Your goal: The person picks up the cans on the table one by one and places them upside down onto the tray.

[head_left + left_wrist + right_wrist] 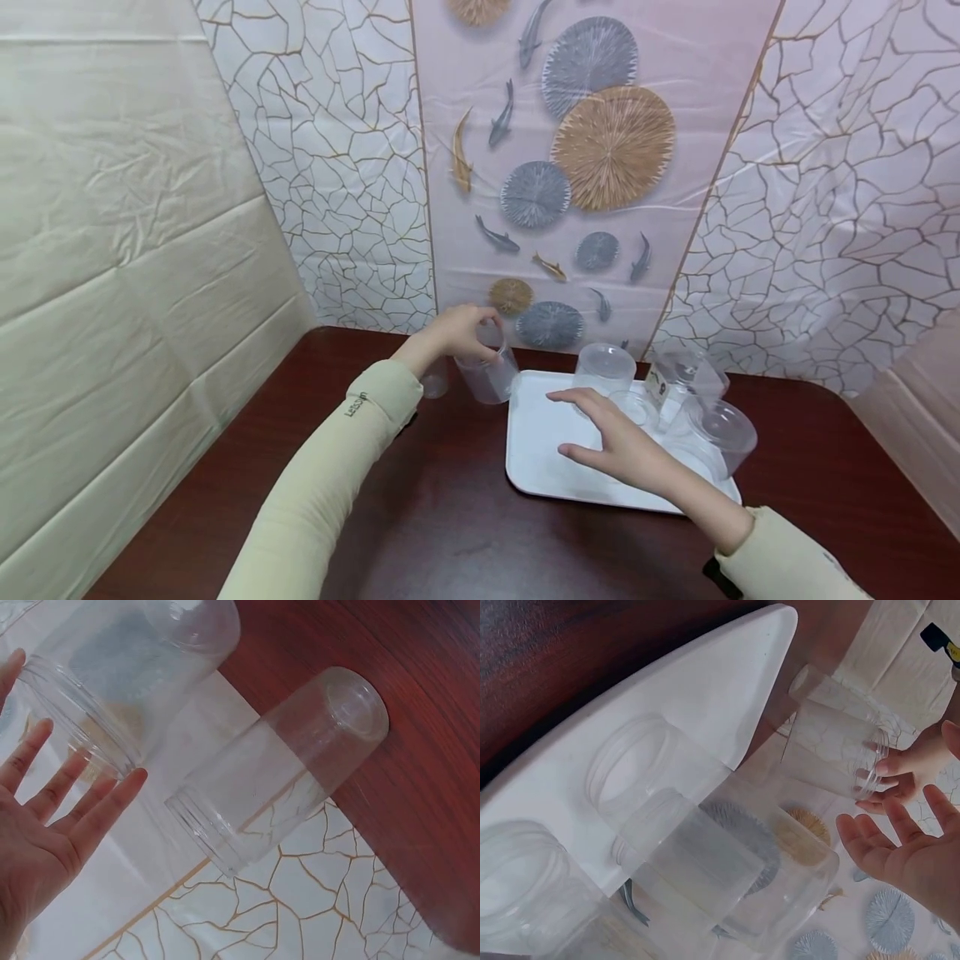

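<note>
Left hand (457,330): grip spread at the mouth of a jar (491,383), seemingly to steady it. Right hand (618,443): grip apart, empty above the tray (542,437).

The cream-sleeved left arm (322,483) stretches forward, its bare left hand (461,332) spreading its fingers (110,810); the bare right hand (615,446) hovers nearer the wearer, thumb (581,455) parted from gently bent fingers.

Surface (435,537) bearing a tray (538,433); jars (726,429) at its rear and right. Left of the tray: inner jar (489,385), then outer jar (435,384).
</note>
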Available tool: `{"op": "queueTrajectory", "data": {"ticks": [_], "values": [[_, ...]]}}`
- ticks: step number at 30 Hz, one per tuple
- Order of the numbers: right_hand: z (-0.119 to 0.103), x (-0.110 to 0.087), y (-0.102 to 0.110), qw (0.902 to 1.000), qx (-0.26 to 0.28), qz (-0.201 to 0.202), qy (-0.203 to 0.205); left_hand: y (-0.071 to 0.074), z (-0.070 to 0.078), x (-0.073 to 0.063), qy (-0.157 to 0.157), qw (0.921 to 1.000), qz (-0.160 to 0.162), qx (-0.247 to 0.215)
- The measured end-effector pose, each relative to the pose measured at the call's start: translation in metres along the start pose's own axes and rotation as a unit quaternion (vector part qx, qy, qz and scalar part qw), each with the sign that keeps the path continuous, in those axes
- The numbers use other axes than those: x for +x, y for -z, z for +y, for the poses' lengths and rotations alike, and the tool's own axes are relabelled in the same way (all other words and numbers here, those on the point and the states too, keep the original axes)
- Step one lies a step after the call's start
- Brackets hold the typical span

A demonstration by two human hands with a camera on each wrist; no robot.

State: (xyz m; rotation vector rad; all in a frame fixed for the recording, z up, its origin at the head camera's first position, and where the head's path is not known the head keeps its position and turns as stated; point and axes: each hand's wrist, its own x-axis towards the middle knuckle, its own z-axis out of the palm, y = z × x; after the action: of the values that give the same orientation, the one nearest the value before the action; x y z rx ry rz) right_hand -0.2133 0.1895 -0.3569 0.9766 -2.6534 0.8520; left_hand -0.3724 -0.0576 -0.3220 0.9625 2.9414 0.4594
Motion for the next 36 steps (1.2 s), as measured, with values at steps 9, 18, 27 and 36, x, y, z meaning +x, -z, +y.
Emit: {"op": "queueTrajectory", "data": {"ticks": [9, 18, 27, 36], "values": [[0.005, 0.006, 0.014, 0.9992, 0.021, 0.03, -0.017, 0.0, -0.002, -0.004, -0.026, 0.9954, 0.052, -0.076], [0.007, 0.012, 0.028, 0.9939, 0.076, 0.048, -0.065, 0.0, -0.004, -0.008, -0.038, 0.9669, 0.13, -0.216], [0.012, 0.022, 0.031, 0.9755, 0.167, 0.077, -0.121, -0.01, -0.011, -0.013, 0.003, 0.9158, 0.162, -0.368], [0.01, 0.028, 0.034, 0.9598, 0.219, 0.116, -0.133, -0.013, -0.002, -0.014, 0.02, 0.8288, 0.152, -0.538]]}}
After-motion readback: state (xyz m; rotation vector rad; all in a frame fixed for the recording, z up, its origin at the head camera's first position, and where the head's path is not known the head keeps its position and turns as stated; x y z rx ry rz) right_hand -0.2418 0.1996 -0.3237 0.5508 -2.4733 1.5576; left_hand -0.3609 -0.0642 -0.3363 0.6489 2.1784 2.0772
